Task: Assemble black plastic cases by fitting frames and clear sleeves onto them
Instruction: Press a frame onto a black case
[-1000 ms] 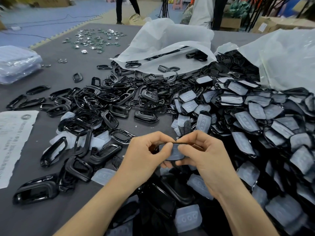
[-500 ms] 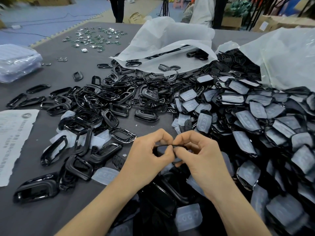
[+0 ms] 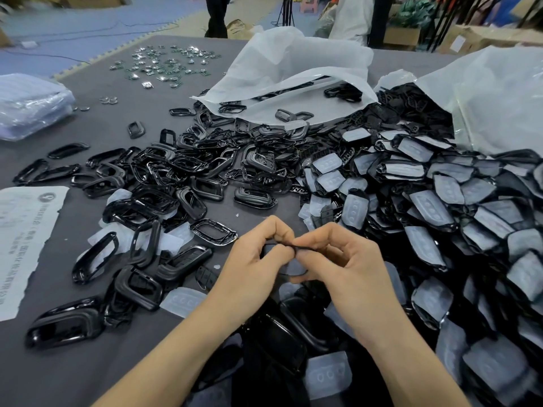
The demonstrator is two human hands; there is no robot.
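Both hands meet just above the table edge of the pile, pinched together on one small black case. The left hand closes thumb and forefinger on the case's upper rim, and the right hand pinches the same rim from the other side, its lower fingers curled under a pale, clear sleeve that shows beneath the case. How far the sleeve or frame is seated cannot be told — the fingers cover the joint.

The risk, as I judge it, lies in that thin rim: pressed unevenly, one corner may snap in while the other rides up, and forcing it could bend the frame or crease the sleeve. A slip would drop the piece into the black heap directly below, where it would be hard to tell from unfinished parts.

Around the hands, loose black frames lie scattered to the left, some over clear sleeves. To the right a large mound of sleeved cases spills from a white plastic bag; a second bag lies open further back with frames on it. The grey table also holds a printed sheet at the left edge, a wrapped bundle beyond it, and small shiny metal pieces at the far side. Behind the table are blue floor mats, cardboard boxes, and the legs of people standing.
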